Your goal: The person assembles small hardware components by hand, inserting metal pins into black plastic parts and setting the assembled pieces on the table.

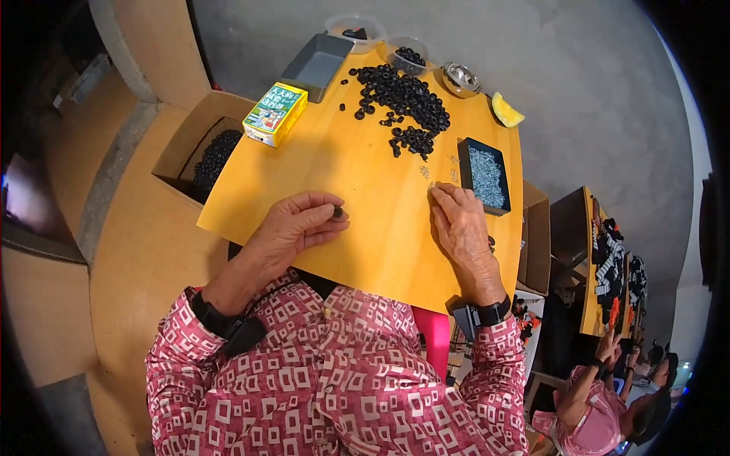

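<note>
Between the thumb and fingers of my left hand (300,222) is a small round black part (338,212), held just above the near part of the table. My right hand (464,228) rests on the table at the right, fingers bent and drawn together, tips down beside a few loose silver metal pieces (424,172). Whether a piece is pinched there is too small to tell. Just beyond that hand stands a black tray (464,169) filled with small silver metal pieces (487,178). A large heap of black ring-shaped parts (403,95) spreads over the far middle of the table.
Along the far edge are a grey tray (315,64), clear plastic tubs (411,57), a metal bowl (461,79) and a yellow wedge-shaped object (506,111). A yellow-green box (275,114) stands left. A carton (175,163) of black parts sits below. Another person (589,410) works at right.
</note>
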`<state>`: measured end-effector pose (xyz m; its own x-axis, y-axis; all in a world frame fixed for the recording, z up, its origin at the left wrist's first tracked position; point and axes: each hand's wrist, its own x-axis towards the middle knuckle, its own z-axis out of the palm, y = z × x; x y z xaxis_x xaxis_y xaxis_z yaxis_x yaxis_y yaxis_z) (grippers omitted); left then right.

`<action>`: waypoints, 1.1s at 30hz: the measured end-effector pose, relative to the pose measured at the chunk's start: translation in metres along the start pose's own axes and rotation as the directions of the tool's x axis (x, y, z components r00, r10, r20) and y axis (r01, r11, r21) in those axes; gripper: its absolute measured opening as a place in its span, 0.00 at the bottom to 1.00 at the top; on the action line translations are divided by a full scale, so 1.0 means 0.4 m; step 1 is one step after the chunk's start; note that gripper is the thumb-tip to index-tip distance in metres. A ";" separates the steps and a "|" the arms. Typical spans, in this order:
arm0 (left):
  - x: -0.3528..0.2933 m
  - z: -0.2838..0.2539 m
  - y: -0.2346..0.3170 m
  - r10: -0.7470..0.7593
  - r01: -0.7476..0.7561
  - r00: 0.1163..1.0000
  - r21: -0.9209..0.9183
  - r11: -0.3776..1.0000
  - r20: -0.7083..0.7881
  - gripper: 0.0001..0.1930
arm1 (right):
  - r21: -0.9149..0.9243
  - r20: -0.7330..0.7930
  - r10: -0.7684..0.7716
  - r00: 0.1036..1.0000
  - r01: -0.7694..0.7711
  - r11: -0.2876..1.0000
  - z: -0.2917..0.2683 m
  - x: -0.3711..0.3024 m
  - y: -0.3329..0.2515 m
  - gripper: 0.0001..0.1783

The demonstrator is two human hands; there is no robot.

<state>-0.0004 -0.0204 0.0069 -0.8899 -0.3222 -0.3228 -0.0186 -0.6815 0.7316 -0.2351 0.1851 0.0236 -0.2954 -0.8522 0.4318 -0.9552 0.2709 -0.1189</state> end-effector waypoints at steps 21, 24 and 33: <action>-0.001 0.003 0.002 0.001 -0.001 1.000 0.010 1.000 0.019 0.11 | -0.049 0.051 -0.015 0.999 0.017 0.999 0.000 -0.012 -0.013 0.19; 0.001 -0.005 0.001 0.000 0.000 1.000 0.003 1.000 0.027 0.11 | -0.012 -0.011 -0.008 1.000 0.008 1.000 -0.010 0.001 -0.013 0.18; 0.000 -0.002 -0.001 0.001 -0.001 1.000 0.001 1.000 0.027 0.11 | -0.009 -0.124 0.054 0.991 -0.055 0.998 -0.011 0.030 0.032 0.12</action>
<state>-0.0001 -0.0207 0.0059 -0.9017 -0.3055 -0.3059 -0.0181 -0.6802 0.7328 -0.2508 0.1802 0.0313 -0.3422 -0.7744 0.5322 -0.9372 0.3217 -0.1344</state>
